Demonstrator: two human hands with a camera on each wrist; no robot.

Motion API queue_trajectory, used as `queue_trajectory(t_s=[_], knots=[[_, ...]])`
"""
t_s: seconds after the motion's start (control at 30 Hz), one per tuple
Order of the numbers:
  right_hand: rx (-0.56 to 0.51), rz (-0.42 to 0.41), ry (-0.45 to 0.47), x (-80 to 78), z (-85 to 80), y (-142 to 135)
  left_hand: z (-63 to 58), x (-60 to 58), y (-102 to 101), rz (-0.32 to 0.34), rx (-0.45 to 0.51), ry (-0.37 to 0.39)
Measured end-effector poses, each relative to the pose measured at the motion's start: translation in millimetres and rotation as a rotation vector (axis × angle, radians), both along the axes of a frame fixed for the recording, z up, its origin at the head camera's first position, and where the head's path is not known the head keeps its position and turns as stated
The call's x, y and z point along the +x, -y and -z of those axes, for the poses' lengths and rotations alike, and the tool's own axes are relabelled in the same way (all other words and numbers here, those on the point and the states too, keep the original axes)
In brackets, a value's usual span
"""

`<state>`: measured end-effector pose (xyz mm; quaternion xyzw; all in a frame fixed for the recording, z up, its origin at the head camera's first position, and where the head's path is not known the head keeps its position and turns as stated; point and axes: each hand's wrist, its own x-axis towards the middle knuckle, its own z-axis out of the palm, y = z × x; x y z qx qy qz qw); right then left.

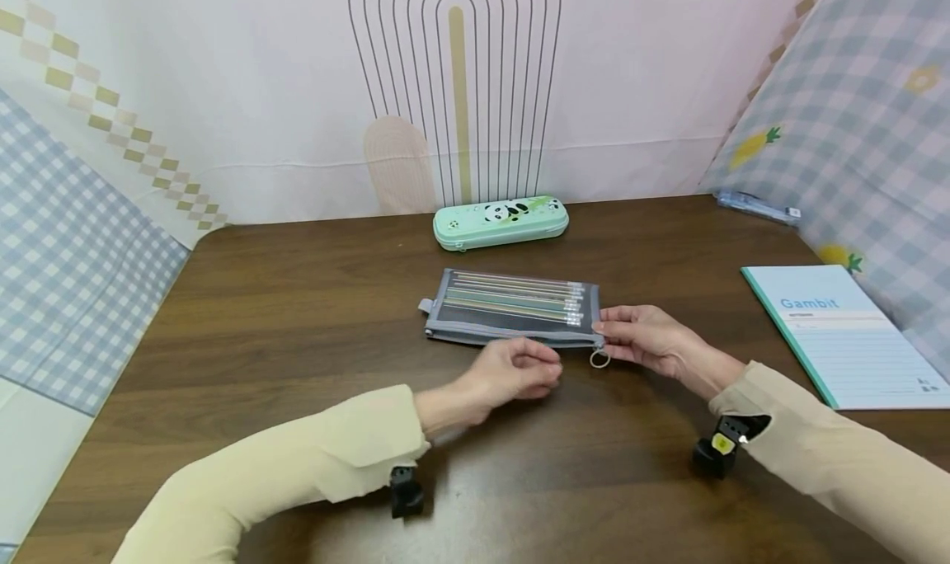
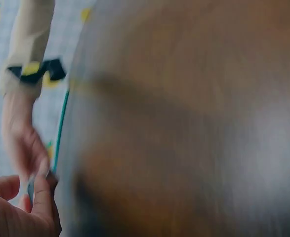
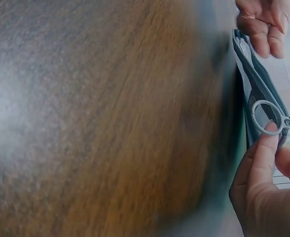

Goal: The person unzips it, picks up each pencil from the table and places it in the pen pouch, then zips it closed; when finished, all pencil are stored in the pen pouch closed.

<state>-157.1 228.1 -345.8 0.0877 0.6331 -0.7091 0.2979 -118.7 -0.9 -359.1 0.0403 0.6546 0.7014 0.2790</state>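
A grey see-through zip pouch [image 1: 512, 333] lies on the table with several pencils [image 1: 519, 296] inside. My right hand [image 1: 641, 337] pinches its right front corner between thumb and fingers, beside the zipper's metal ring [image 1: 599, 358]. In the right wrist view the ring [image 3: 254, 117] hangs by my right hand [image 3: 263, 182], and the zipper side looks parted. My left hand [image 1: 512, 370] hovers at the pouch's front edge, fingers loosely bent. From the right wrist, the left hand [image 3: 263, 24] shows nothing in its fingers. The left wrist view is blurred; there the left hand [image 2: 21, 212] sits low left.
Behind the pouch stands a mint panda pencil case [image 1: 500, 223]. At the right lies a notebook [image 1: 846, 341] marked "Gambit". A clear bluish, slim item [image 1: 757, 207] rests at the far right corner. Patterned cloths [image 1: 631, 69] hang around the wooden table [image 1: 297, 300].
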Motion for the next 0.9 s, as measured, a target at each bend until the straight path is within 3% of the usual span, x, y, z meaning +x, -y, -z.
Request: queue_trajectory(t_s=[0.2, 0.53, 0.9], knots=[[0.009, -0.003, -0.017, 1.3, 1.3, 1, 7.1, 13.7, -31, -0.056, 0.031, 0.131], [-0.003, -0.008, -0.026, 3.8, 2.7, 2, 12.0, 15.7, -56, -0.169, 0.09, 0.18], [0.02, -0.006, -0.041, 5.3, 2.8, 2, 12.0, 16.1, -61, -0.208, 0.126, 0.2]])
